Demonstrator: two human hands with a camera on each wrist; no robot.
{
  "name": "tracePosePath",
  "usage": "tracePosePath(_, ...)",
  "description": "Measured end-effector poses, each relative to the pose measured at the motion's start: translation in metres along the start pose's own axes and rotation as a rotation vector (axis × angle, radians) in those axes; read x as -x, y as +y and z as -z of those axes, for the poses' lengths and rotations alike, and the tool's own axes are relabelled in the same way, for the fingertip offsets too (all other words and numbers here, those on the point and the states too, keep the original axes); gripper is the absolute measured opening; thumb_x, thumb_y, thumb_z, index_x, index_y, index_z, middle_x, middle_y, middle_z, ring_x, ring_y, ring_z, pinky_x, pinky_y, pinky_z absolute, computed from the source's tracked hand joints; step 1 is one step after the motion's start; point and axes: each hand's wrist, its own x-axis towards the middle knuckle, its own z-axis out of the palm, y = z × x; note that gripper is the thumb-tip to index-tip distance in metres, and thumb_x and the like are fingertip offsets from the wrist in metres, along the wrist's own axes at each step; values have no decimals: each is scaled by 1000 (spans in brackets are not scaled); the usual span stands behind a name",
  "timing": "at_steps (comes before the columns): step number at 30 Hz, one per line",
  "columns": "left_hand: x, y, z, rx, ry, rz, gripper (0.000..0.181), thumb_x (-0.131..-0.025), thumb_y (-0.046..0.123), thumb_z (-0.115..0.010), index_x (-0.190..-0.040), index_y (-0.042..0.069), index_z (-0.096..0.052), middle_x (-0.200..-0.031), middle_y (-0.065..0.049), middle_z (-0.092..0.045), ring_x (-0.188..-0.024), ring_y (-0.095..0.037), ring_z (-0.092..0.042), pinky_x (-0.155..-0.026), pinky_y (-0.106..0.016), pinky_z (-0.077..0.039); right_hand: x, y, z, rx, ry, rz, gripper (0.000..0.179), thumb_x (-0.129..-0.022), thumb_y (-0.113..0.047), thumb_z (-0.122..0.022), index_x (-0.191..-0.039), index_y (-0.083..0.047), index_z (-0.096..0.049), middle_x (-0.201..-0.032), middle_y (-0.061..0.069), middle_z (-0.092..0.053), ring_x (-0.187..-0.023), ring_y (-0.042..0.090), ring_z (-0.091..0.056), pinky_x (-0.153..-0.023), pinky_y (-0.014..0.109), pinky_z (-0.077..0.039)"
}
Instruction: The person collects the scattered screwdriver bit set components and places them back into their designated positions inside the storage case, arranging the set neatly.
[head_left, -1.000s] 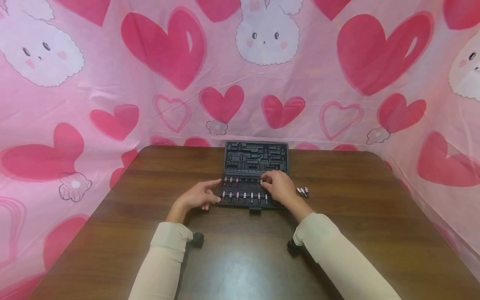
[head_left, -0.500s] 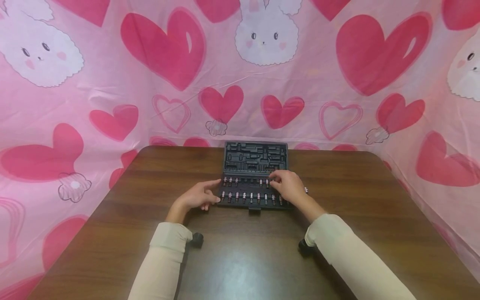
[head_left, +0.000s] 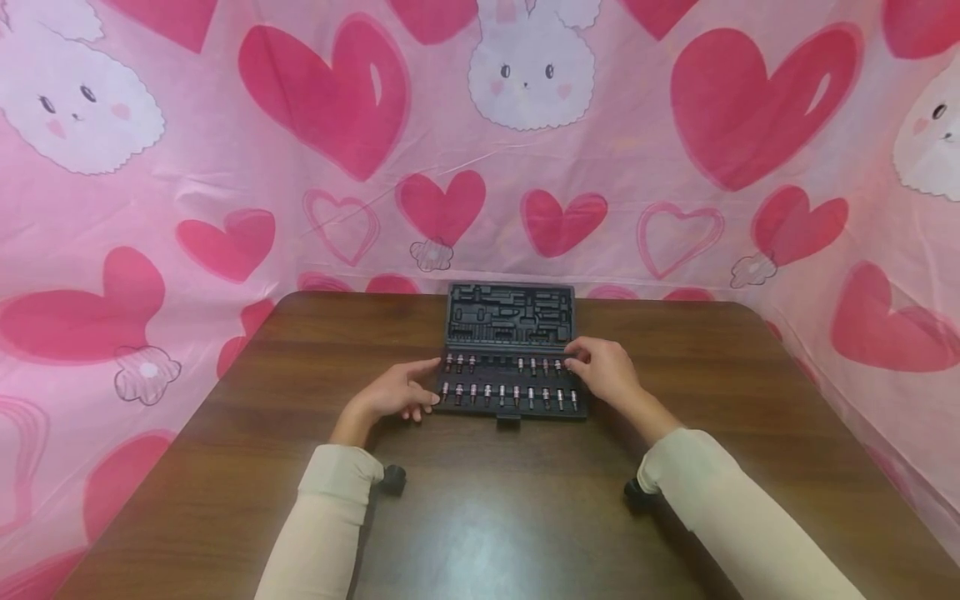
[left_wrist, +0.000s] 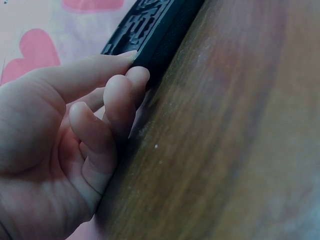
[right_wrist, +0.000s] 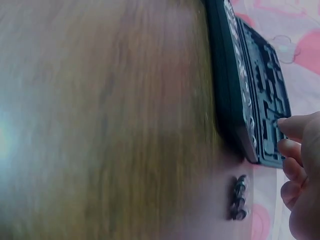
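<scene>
A black socket case (head_left: 480, 411) lies open, its moulded lid (head_left: 487, 315) leaning back. Two rows of silver-and-dark bit sockets (head_left: 502, 395) sit in its base, with a gap in the middle of the back row. At the case's left side, my left hand (head_left: 387, 392) touches the edge with thumb and forefinger; its other fingers are bent. My right hand (head_left: 609, 369) is at the back right corner, fingertips beside the row's last socket. The right wrist view shows nothing between its loosely bent fingers (right_wrist: 290, 147). Several loose sockets (right_wrist: 240, 198) lie beside the case.
The brown wooden table (head_left: 480, 500) extends around the case. Pink fabric with hearts and rabbits (head_left: 442, 125) hangs behind it and along both sides. The case's latch (head_left: 508, 422) sticks out at the front.
My right hand has moved rightward along the back row to its end, uncovering sockets in both rows and covering the loose ones in the head view. My left hand stays put.
</scene>
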Motion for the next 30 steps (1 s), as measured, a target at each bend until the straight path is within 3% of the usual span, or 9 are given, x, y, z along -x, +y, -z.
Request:
tracePosePath(6, 1, -1, 1, 18, -6, 10, 74, -86, 9, -72, -150, 9, -37, -73, -13, -66, -52, -18, -59, -45, -28, -45, 3, 9, 8, -12, -42, -23, 17, -88, -19, -72, -103, -11, -73, -81, 3, -67, -74, 23, -58, -70, 41, -49)
tracePosePath(12, 0, 0, 1, 11, -5, 13, 74, -86, 11, -72, -151, 10, -37, -73, -13, -67, -53, -18, -59, -44, -27, -45, 9, 22, 15, 17, -73, -36, 19, -87, -18, -73, -103, -10, -72, -77, 3, -65, -69, 23, -56, -63, 38, -47)
tracePosePath(30, -1, -1, 1, 8, -11, -8, 73, -87, 9, -71, -151, 6, -35, -71, -12, -66, -50, -16, -58, -44, -27, -45, 14, 53, 32, -72, -227, -65, 23, -85, -10, -71, -106, -1, -70, -72, 3, -60, -64, 20, -52, -57, 33, -44)
